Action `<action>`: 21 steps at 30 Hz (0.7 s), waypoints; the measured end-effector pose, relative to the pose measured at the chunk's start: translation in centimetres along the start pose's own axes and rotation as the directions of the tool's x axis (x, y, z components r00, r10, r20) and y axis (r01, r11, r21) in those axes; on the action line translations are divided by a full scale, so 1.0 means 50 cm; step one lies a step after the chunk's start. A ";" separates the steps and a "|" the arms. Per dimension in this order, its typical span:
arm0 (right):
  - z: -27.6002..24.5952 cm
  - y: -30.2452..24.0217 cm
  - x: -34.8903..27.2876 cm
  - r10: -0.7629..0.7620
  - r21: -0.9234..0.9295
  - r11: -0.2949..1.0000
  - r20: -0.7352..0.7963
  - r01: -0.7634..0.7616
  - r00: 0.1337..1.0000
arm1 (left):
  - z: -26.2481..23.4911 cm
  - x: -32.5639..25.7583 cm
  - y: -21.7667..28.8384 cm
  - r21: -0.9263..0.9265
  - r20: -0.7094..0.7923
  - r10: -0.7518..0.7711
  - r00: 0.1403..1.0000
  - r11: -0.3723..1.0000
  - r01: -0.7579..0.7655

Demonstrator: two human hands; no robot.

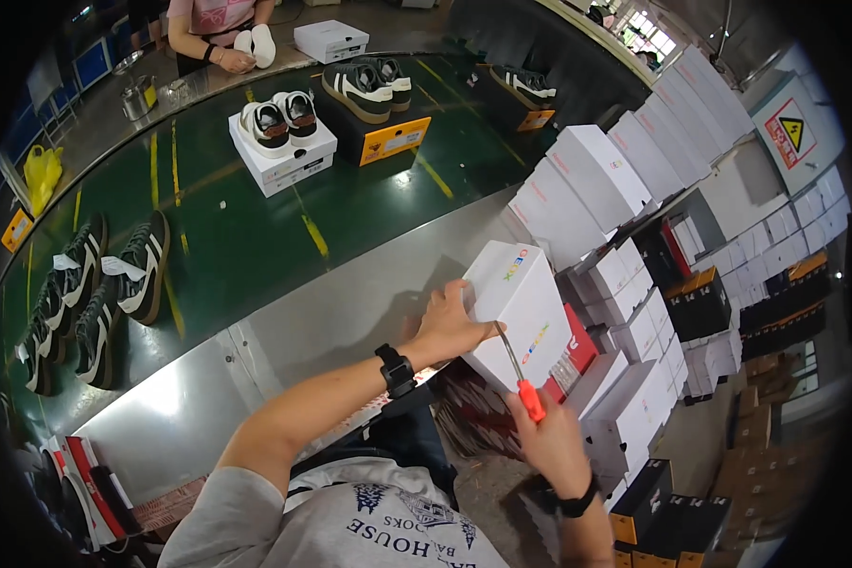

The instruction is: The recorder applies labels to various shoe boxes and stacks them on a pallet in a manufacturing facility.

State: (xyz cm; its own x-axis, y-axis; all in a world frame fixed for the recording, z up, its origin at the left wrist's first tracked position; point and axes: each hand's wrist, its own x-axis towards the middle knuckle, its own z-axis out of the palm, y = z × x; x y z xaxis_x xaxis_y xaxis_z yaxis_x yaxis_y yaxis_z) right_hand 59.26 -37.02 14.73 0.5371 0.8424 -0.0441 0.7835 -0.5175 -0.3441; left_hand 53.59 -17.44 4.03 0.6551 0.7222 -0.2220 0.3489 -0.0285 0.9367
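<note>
My left hand (447,325) grips the near left edge of a white shoebox (519,295), which stands tilted over the right end of the metal ledge. Its fingers lie along the box's side, and the thumb reaches toward the tool's tip. In my right hand (551,443) is a tool with an orange-red handle (531,401) and a thin, curved metal shaft. The shaft runs up across the box's near face, its tip close to my left thumb. Whether the tip touches the cardboard, I cannot tell.
Beyond the metal ledge (284,327) runs a green conveyor belt (246,237) carrying dark striped sneakers (142,265) and shoes on boxes. White shoeboxes (587,180) pile up on the right. Across the belt, another person (220,28) holds white shoes. Red boxes (95,488) stand at lower left.
</note>
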 end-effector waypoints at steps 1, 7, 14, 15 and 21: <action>-0.018 -0.004 0.013 -0.052 -0.057 0.997 0.012 0.052 0.999 | 0.003 -0.006 0.004 -0.014 0.017 0.000 1.000 1.000 0.000; -0.123 -0.018 0.127 0.076 -0.279 0.960 0.132 -0.036 0.988 | -0.003 -0.030 0.020 0.082 0.011 0.030 0.999 0.996 -0.031; -0.134 -0.066 0.179 0.251 -0.263 0.951 0.340 -0.165 0.906 | -0.015 -0.044 0.030 0.075 0.003 0.010 1.000 0.997 -0.010; -0.129 -0.073 0.182 0.174 -0.304 0.949 0.270 -0.087 0.947 | -0.016 -0.045 0.029 0.064 -0.001 0.002 1.000 0.998 -0.002; -0.113 -0.076 0.103 0.123 -0.216 0.976 0.394 -0.038 0.911 | -0.045 -0.012 0.001 -0.009 0.021 -0.035 0.999 0.999 0.036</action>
State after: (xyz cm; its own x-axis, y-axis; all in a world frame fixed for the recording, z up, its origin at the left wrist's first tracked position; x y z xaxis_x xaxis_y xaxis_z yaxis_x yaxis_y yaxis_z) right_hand 60.80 -31.55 21.10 0.4622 0.7628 -0.4522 0.8114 -0.5696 -0.1315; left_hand 51.70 -16.33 4.83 0.6561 0.7083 -0.2605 0.3657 0.0035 0.9307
